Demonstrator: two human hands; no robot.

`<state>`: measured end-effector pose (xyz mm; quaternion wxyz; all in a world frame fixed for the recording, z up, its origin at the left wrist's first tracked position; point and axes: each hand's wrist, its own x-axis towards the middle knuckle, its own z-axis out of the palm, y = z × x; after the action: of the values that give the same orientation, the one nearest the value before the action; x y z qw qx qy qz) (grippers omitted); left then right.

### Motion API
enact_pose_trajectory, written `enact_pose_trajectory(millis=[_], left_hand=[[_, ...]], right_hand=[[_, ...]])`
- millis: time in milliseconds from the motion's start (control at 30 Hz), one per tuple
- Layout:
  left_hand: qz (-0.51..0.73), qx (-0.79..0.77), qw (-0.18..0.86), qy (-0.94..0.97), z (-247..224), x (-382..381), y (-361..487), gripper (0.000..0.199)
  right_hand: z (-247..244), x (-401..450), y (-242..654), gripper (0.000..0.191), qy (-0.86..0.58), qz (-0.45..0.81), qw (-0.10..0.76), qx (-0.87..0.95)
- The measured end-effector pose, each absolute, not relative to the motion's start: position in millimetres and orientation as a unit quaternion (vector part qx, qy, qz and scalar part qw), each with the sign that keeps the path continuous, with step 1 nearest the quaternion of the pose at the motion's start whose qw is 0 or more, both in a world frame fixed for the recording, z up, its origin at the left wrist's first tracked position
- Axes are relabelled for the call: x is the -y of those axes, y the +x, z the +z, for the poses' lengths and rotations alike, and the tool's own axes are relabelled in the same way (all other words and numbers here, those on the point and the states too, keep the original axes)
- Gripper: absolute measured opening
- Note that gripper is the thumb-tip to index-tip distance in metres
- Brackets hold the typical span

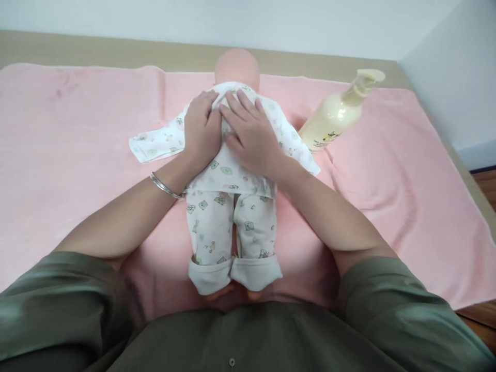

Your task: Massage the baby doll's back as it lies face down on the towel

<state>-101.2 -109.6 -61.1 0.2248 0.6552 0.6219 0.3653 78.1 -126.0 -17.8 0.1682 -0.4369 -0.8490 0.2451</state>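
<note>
A baby doll (pixel 237 68) lies face down, its bald head at the far end and its feet near me. It wears a white printed top (pixel 227 174) and matching trousers (pixel 212 222) with turned-up cuffs. My left hand (pixel 203 126) rests on the left part of the doll's upper back, fingers extended. Beside it my right hand (pixel 251 132) lies flat with fingers apart on the right part of the back. Neither hand grips anything. The doll's face is hidden, and its hands do not show past the sleeves.
A pink blanket (pixel 77 170) covers most of the wooden table (pixel 186 57). A cream pump bottle (pixel 333 116) leans to the right of the doll, near its sleeve. White walls (pixel 248 20) stand behind and to the right. Blanket folds run at the right.
</note>
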Motion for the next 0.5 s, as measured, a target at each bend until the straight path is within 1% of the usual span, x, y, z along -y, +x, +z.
enact_pose_trajectory(millis=[67,167,200,267,367,433,500], left_hand=[[0.398,-0.623,0.204,0.642,-62,111,-100,0.038],[0.437,-0.587,0.2,0.651,-62,113,-98,0.028],[0.439,-0.592,0.208,0.643,-62,113,-97,0.028],[0.419,-0.631,0.229,0.611,-61,112,-96,0.034],[0.37,-0.679,0.239,0.588,-57,108,-95,0.046],[0.346,-0.682,0.228,0.602,-53,106,-94,0.046],[0.34,-0.675,0.21,0.62,-49,108,-92,0.039]], right_hand=[[-27,108,83,0.063,-0.463,0.255,0.173,0.831],[-36,98,84,0.071,-0.534,0.246,0.174,0.79],[-37,100,82,0.072,-0.554,0.24,0.171,0.779],[-36,111,78,0.073,-0.573,0.227,0.165,0.77],[-32,126,75,0.072,-0.555,0.215,0.179,0.783],[-30,127,76,0.071,-0.537,0.217,0.189,0.793],[-29,120,78,0.071,-0.534,0.233,0.18,0.792]])
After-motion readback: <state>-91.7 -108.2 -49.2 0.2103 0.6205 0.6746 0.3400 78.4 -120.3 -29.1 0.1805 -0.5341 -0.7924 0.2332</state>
